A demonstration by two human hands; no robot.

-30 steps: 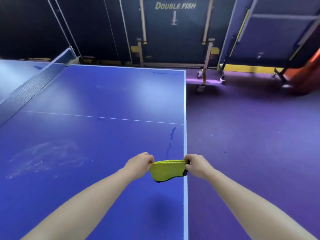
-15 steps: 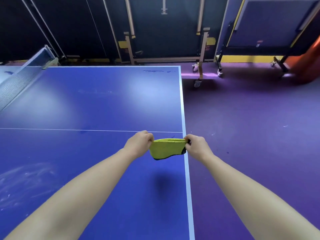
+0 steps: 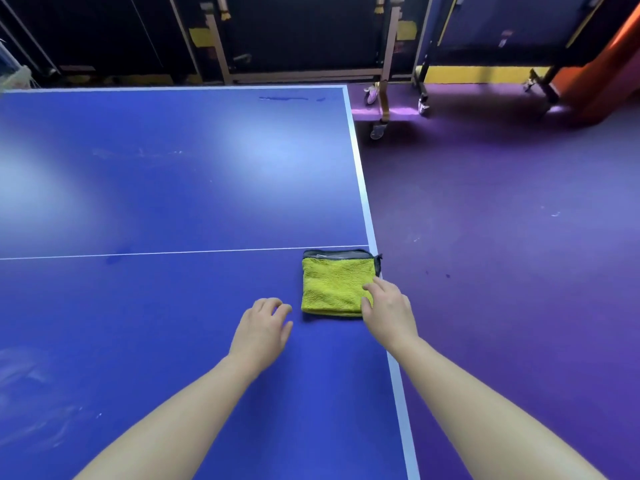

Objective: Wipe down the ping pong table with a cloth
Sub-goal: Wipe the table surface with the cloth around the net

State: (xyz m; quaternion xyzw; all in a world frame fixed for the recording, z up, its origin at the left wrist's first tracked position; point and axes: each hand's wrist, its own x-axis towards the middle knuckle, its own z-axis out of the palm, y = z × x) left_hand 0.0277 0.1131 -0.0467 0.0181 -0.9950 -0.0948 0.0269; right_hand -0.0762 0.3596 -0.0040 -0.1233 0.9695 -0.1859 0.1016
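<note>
Indoor table-tennis hall or club. Blue ping pong tabletop (image 3: 173, 188) with white lines; purple sports flooring (image 3: 502, 237); folded-up tables on wheeled frames (image 3: 298, 39) stored along the far wall.

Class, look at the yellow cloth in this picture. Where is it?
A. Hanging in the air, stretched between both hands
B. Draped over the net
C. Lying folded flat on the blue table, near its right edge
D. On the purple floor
C: the yellow cloth lies folded flat on the ping pong table, just this side of the white line by the right edge, with only the right hand touching it.
</note>
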